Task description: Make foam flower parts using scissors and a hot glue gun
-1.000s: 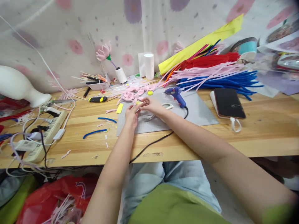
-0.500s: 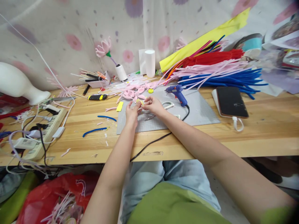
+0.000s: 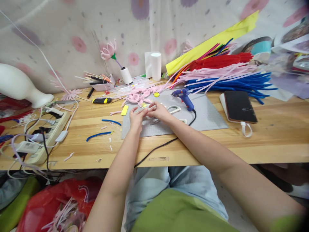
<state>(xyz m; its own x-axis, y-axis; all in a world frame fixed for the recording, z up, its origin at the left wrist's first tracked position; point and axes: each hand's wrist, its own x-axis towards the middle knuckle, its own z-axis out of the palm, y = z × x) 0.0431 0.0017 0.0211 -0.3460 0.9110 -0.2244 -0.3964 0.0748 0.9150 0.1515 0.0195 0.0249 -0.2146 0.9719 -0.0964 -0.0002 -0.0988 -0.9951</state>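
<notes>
Over the grey mat (image 3: 207, 119), my left hand (image 3: 137, 118) and my right hand (image 3: 158, 112) meet with their fingertips close together. Both are closed in a pinch; a thin pale sliver shows at the fingers, too small to name. Just behind them lie pink fuzzy petal shapes (image 3: 138, 96), with a bit of yellow at their near edge. A pair of scissors with white handles (image 3: 175, 109) rests partly under my right hand. To its right, a blue glue gun (image 3: 184, 98) lies on the mat. A yellow slip (image 3: 124, 110) sits left of my left hand.
Blue pipe cleaner pieces (image 3: 98, 135) and a utility knife (image 3: 101, 101) lie to the left. Bundles of pipe cleaners (image 3: 229, 80) fill the back right, near a phone-like black device (image 3: 240, 106). A power strip (image 3: 51, 138) with cables stands at left; the glue gun's cord (image 3: 156, 147) crosses the front.
My fingertips have drawn closer together. The yellow bit that showed between them now appears behind the hands, and a thin pale sliver shows there instead. The view has shifted slightly.
</notes>
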